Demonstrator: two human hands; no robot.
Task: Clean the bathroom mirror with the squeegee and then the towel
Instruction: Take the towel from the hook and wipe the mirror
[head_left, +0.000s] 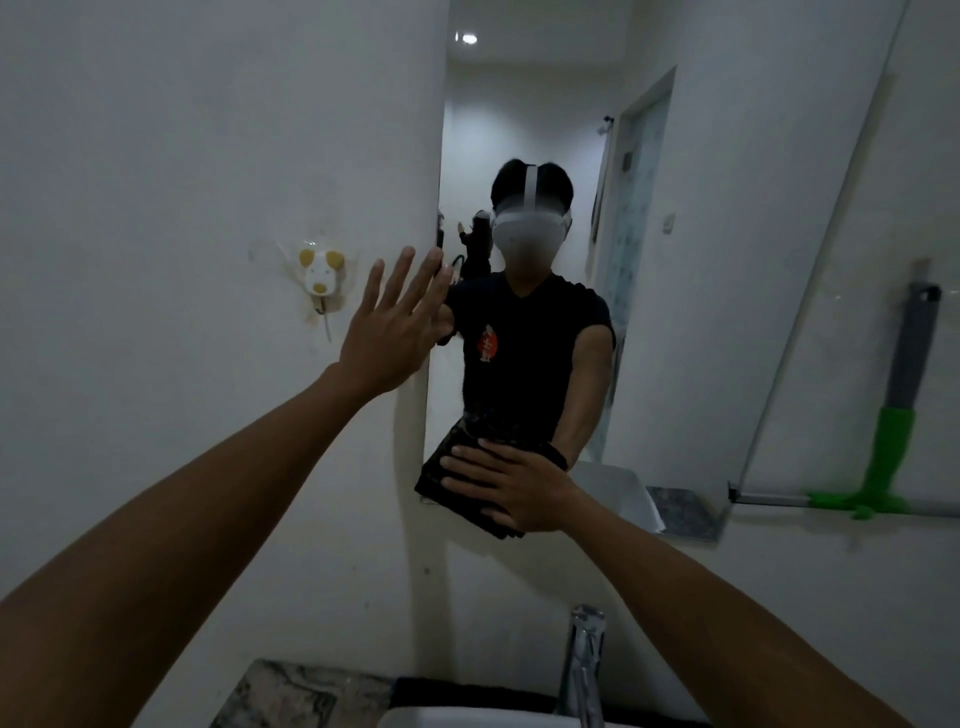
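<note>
The bathroom mirror (701, 260) hangs on the white wall ahead and shows the reflection of a person in a dark shirt. My right hand (511, 488) lies flat on a dark folded towel (441, 480) and presses it against the mirror's lower left corner. My left hand (397, 322) is raised with fingers spread, its fingertips at the mirror's left edge, holding nothing. The squeegee (891, 415), with a green head and grey handle, stands against the wall on a rail to the right of the mirror.
A small dog-shaped wall hook (321, 275) is stuck to the wall left of the mirror. A chrome tap (584, 665) rises over a white basin (467, 719) at the bottom. A marbled counter (291, 696) lies at lower left.
</note>
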